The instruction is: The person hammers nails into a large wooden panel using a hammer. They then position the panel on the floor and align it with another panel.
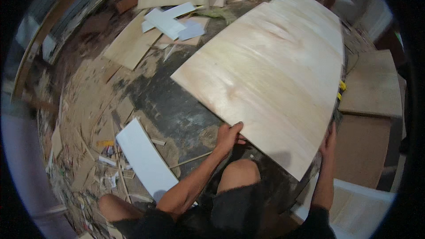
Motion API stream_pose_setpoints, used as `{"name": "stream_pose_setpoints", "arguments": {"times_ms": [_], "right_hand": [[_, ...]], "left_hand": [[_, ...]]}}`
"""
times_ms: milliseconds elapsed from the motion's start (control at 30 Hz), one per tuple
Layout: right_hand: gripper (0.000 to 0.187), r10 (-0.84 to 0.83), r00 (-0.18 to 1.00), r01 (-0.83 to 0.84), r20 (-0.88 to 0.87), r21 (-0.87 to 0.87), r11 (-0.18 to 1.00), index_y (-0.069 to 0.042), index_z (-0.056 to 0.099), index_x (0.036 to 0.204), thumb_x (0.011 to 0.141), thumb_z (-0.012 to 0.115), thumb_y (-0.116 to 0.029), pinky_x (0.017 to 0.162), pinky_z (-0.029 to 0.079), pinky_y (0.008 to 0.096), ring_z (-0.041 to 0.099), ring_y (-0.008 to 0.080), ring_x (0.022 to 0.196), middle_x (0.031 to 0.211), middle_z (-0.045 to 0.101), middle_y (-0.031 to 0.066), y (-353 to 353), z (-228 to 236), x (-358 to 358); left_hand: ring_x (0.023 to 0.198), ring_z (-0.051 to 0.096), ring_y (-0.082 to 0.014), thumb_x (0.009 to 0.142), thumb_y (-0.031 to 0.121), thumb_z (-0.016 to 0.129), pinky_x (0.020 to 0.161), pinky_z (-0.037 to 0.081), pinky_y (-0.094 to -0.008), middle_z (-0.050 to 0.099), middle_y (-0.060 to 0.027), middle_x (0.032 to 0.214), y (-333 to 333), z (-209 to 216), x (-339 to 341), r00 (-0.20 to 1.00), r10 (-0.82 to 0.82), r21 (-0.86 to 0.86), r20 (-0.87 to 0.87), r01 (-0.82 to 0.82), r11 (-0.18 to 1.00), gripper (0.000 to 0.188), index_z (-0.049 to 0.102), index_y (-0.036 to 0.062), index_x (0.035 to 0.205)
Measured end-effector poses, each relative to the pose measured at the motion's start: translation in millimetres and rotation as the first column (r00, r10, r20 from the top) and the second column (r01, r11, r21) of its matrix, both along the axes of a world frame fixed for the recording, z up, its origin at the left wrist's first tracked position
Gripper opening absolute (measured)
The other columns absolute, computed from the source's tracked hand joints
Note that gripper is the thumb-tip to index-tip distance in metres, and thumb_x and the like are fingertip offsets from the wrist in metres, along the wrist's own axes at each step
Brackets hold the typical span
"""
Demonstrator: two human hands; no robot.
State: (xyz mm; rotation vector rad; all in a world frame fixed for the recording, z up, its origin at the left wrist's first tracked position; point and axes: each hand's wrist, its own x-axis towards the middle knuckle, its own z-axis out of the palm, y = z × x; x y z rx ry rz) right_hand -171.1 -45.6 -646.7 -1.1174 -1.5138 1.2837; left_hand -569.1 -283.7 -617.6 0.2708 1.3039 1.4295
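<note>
A large pale plywood sheet (pixel 265 71) fills the middle of the view, one corner pointing toward me. At its near edge, my left hand (pixel 228 138) is closed, with the thumb on top and fingers curled beneath. My right hand (pixel 328 144) grips the right edge near the close corner; its fingers are partly hidden by the sheet. Just past that edge, a yellow-and-black object (pixel 341 89) shows in part, its kind unclear. A white board (pixel 145 157) lies left of my left forearm.
White and bare wood offcuts (pixel 166 23) are piled at the back left. Scraps and sawdust cover the floor (pixel 84 88) on the left. Brown boards (pixel 372 84) lie to the right, and a white-edged panel (pixel 361 208) lies beside my right arm. Black sheeting (pixel 177 106) lies under the plywood.
</note>
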Motion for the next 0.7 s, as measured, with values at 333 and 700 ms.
{"name": "stream_pose_setpoints", "arguments": {"times_ms": [333, 700], "right_hand": [[0.071, -0.224, 0.952, 0.02, -0.211, -0.684, 0.729, 0.0, 0.04, 0.148, 0.101, 0.054, -0.052, 0.102, 0.05, 0.0417, 0.057, 0.0293, 0.125, 0.143, 0.053, 0.0165, -146.8, 33.0, -71.3], [0.069, -0.113, 0.987, 0.024, -0.118, -0.581, 0.814, 0.002, 0.043, 0.145, 0.102, 0.052, -0.051, 0.101, 0.05, 0.0409, 0.059, 0.0298, 0.122, 0.141, 0.056, 0.0167, -141.4, 48.6, -61.5]], "left_hand": [[0.091, 0.071, -0.0207, 0.089, 0.037, 0.073, 0.075, 0.058, -0.0336, 0.071, -0.0128, 0.098, -28.7, -44.2, -29.2, 0.956, -0.074, 0.114, -0.283, 0.11, 0.987, 0.048, 0.064, -0.0032, 0.113], [0.125, 0.055, -0.0461, 0.067, 0.073, 0.078, 0.105, 0.045, -0.0483, 0.052, -0.0347, 0.139, -444.7, -228.6, -94.0, 0.83, -0.07, -0.832, -0.553, -0.554, 0.01, 0.115, 0.049, -0.0153, 0.135]]}}
